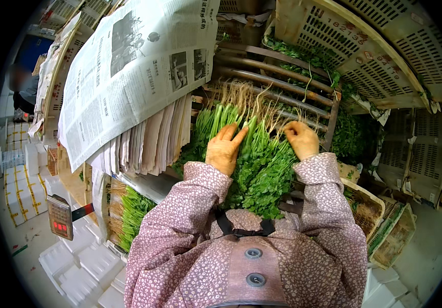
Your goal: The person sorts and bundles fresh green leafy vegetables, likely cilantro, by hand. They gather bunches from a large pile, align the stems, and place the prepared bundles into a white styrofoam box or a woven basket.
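Leafy green herbs point(264, 177), resembling coriander, lie in a loose bunch on a slatted metal rack in front of me. Their pale, stringy roots point(252, 100) point away from me and the leaves toward my body. My left hand point(224, 149) rests on the stems at the left of the bunch, its fingers stretched out and slightly apart. At the right edge, by the root ends, my right hand point(302, 140) has thumb and fingertips pinched together. What sits in that pinch is too small to make out.
Stacked newspapers point(139, 77) stand at my left beside the rack point(277, 82). Slotted plastic crates point(328, 36) rise behind and to the right. A scale display point(60, 217), a crate of bundled greens point(135, 215) and white foam boxes point(85, 267) are lower left. A person is at far left.
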Demonstrator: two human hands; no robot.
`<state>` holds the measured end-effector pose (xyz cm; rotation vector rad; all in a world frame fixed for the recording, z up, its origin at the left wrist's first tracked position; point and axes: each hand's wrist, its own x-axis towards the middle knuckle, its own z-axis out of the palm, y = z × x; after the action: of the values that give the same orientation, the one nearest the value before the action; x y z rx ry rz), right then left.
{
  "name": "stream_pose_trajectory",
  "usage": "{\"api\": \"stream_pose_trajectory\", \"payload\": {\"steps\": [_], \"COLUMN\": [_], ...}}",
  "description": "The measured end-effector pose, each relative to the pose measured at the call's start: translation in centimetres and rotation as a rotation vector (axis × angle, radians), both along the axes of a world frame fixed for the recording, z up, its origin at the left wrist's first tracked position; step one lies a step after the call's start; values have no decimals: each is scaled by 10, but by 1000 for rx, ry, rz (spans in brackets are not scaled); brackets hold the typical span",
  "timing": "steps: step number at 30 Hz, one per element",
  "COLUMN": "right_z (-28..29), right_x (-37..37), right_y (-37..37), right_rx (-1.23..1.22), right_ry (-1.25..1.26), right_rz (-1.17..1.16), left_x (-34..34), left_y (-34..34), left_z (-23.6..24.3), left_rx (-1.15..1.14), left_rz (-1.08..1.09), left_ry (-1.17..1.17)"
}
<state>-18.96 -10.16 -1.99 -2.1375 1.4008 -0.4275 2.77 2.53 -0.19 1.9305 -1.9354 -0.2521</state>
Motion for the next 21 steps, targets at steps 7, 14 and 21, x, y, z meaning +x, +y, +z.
{"api": "stream_pose_trajectory", "payload": {"steps": [7, 14, 21], "right_z": [18, -2, 3], "right_x": [58, 27, 12], "right_y": [12, -1, 1], "right_rx": [213, 719, 699], "right_ry": [281, -660, -774], "right_rz": [116, -172, -307], "left_x": [-3, 2, -9], "left_y": [1, 4, -1], "left_z": [-8, -6, 0], "left_rx": [15, 0, 109], "left_rz": [6, 18, -25], "left_ry": [-33, 8, -115]}}
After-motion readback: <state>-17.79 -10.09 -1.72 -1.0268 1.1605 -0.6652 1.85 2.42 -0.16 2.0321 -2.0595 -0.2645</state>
